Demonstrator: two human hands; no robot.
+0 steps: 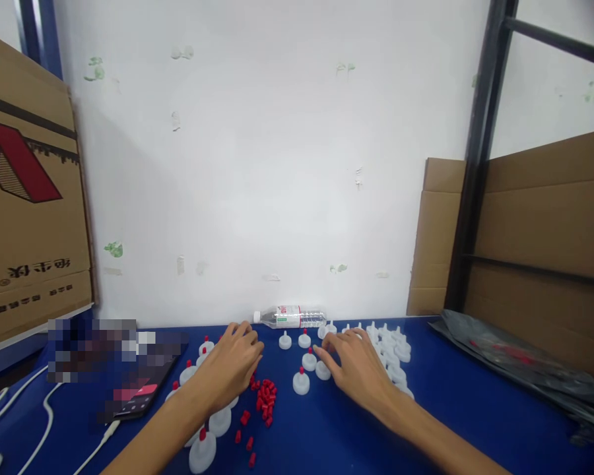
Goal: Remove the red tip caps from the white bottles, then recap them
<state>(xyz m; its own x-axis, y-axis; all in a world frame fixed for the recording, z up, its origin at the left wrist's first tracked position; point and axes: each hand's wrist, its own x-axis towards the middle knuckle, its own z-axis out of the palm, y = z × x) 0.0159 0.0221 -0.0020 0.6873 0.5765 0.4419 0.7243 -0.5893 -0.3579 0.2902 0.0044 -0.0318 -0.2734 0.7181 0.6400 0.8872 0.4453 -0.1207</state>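
My left hand rests palm down on the blue table, fingers curled together, among white caps fitted with red tips. Whatever it may hold is hidden under the palm. A loose pile of small red tips lies just right of it. My right hand is spread flat, fingers stretched left. Its fingertips touch white caps in the middle, and a cluster of plain white caps lies beyond and to its right.
A clear water bottle lies on its side against the white wall. A phone and white cables sit at the left. Cardboard boxes stand left and right, with a black rack post and grey plastic bags on the right.
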